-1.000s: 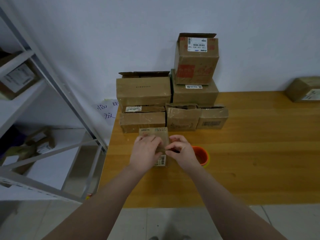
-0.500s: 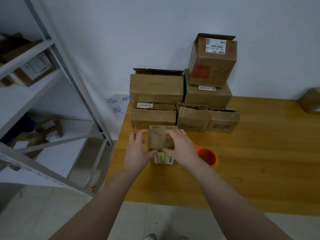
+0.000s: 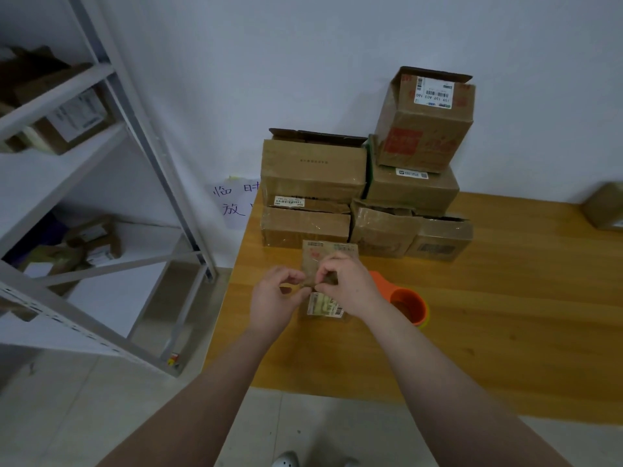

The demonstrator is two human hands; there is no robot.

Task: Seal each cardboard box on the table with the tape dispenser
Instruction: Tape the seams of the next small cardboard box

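Pinched the near top edge of a small brown cardboard box [image 3: 324,259] with left hand [image 3: 274,303] and right hand [image 3: 350,284] side by side, each grip clamped on the cardboard between thumb and curled fingers. Had it lying flat on the yellow-brown wooden counter [image 3: 505,315], long axis running from the grips away toward the wall, white barcode-labelled end [image 3: 323,305] facing back just below the grips. Had the orange plastic tape dispenser [image 3: 406,303] lying just right of the right grip, partly hidden behind that wrist. Faced, just beyond the grips, a stack of larger brown cardboard boxes [image 3: 313,170] against the wall.
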